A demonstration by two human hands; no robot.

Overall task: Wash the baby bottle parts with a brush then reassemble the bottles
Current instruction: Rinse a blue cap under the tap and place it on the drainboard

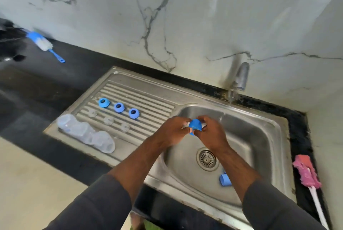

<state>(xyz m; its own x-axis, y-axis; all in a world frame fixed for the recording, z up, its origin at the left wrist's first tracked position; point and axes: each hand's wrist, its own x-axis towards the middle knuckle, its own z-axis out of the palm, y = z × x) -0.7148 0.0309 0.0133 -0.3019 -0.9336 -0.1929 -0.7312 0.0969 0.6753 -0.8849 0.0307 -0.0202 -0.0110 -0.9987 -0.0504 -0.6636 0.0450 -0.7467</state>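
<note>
Head view: both hands meet over the basin of the steel sink [267, 137], and between them sits a blue cap [194, 125], dome side up. The left hand [171, 130] curls its fingers round the cap's left side. The right hand [210, 130] pinches it from the right. A pale sliver shows at each side of the cap, too blurred to name.

The cap looks like light, stiff plastic, and if wet it will likely be slick on the smooth dome. The surer hold is probably at the rim, thumb inside and fingers outside, leaving the hollow open to a brush. It seems unlikely to break if dropped, but could bounce towards the drain.

A second cap [225, 179] lies in the basin below the right forearm. On the ribbed drainboard stand three blue rings [118, 107], with three clear teats [108, 120] just in front and three clear bottles [85, 133] lying side by side at the near left edge. The teats will be soft and floppy.

A blue-handled brush [44, 43] lies well away on the dark counter, and a pink sponge brush [306, 171] rests right of the sink. The tap [240, 76] appears to run.
</note>
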